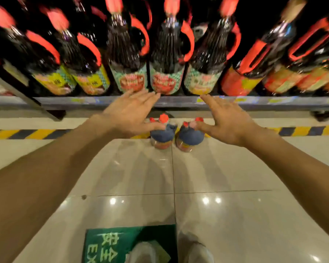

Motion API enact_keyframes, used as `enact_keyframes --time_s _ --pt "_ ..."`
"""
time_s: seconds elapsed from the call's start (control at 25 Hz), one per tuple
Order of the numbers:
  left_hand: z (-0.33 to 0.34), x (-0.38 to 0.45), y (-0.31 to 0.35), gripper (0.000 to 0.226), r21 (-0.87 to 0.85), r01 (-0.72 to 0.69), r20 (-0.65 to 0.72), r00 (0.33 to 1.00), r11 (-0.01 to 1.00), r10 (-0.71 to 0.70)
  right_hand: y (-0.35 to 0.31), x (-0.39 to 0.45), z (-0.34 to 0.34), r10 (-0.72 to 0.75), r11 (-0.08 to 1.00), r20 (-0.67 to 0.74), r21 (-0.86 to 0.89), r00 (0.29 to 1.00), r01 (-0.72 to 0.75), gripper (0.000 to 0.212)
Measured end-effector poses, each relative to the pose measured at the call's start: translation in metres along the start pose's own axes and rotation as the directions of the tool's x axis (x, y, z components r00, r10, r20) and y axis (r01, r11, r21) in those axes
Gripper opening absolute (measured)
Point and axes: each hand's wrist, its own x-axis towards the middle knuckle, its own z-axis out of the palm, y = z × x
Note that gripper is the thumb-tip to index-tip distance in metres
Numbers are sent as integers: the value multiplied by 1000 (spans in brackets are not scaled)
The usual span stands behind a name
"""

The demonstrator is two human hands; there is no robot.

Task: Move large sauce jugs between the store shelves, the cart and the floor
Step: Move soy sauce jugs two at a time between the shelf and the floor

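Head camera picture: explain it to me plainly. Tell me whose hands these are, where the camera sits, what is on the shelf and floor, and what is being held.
The camera is worn on a person's head, looking forward and down, so the two bare arms are the wearer's own. The left hand and the right hand are both open, reaching toward the shelf, and hold nothing. On the shelf stands a row of large dark sauce jugs with red handles and caps. Two more jugs stand side by side on the tiled floor below the hands. A green floor sign lies near the person's feet.
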Motion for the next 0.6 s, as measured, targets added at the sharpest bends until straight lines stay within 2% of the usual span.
enact_keyframes --time_s 0.16,0.28,0.36,0.44,0.6 --pt "47 27 11 102 11 -90 -57 994 996 91 13 24 63 -18 1000 -57 7 998 19 92" --pt "67 41 11 66 -257 -105 -170 984 961 62 18 26 78 -22 994 -125 107 992 35 58" --pt "74 44 14 49 -395 -111 -221 975 912 23 18 25 79 -5 982 -121 188 993 28 44" --pt "79 44 19 43 -488 -92 -232 972 868 -27 12 22 78 20 973 -118 229 993 8 38" --pt "80 44 20 40 -533 -91 -207 978 841 -26 1 12 78 40 994 -104 110 994 -29 36"
